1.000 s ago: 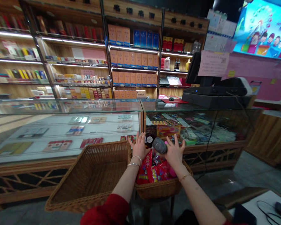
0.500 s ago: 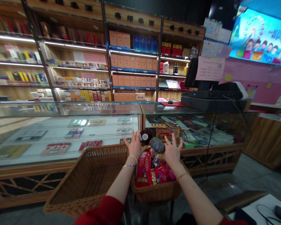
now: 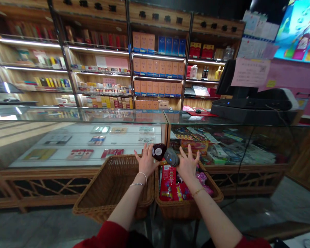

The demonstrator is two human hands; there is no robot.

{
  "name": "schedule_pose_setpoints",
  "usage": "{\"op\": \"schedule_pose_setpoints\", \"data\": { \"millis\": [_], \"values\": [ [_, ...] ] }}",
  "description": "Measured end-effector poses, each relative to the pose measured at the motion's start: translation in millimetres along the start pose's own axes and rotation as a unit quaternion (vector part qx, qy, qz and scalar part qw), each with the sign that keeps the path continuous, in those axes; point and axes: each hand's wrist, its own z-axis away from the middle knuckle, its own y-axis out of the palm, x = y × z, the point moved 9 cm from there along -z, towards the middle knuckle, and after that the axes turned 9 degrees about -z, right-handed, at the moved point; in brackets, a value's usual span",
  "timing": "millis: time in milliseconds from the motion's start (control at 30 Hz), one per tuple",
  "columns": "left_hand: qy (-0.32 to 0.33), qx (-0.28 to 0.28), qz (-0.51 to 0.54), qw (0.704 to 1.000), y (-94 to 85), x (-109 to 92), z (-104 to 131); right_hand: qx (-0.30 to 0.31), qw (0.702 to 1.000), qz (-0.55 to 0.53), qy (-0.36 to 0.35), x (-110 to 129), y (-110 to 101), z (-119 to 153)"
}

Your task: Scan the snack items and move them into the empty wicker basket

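My left hand (image 3: 146,161) grips a dark brown, glossy item (image 3: 158,152) with a round white label, between thumb and fingers; its kind is unclear. In my right hand (image 3: 188,165) is a grey barcode scanner (image 3: 171,157) with a blue light, its head close to the dark item. Several of my fingers stick out, spread. Below both hands stands a wicker basket (image 3: 188,208) of red and pink snack packets (image 3: 169,181). A larger wicker basket (image 3: 93,193), in which nothing shows, is beside it, under my left forearm.
Beyond the baskets runs a glass display counter (image 3: 121,119) with flat packs inside. A monitor (image 3: 226,78) and dark box-shaped equipment (image 3: 250,110) stand on its right part. A black cable (image 3: 244,155) hangs down the front. Shelves (image 3: 157,78) of boxes fill the back wall.
The whole view has shifted, so counter and baskets appear further right. The dark item and the scanner remain in my hands, close together, with the scanner slightly turned.
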Motion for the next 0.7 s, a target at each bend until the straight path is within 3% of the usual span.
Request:
{"op": "schedule_pose_setpoints", "data": {
  "millis": [367, 700],
  "values": [
    [-0.061, 0.004, -0.033, 0.998, -17.7, 61, 16, 0.024, 0.999, -0.037, 0.002, 13, 23, 6],
    [-0.177, 0.058, -0.070, 0.980, -2.6, 102, 34, 0.034, 0.998, -0.047, 0.016, 6, 29, 9]
  ]
}}
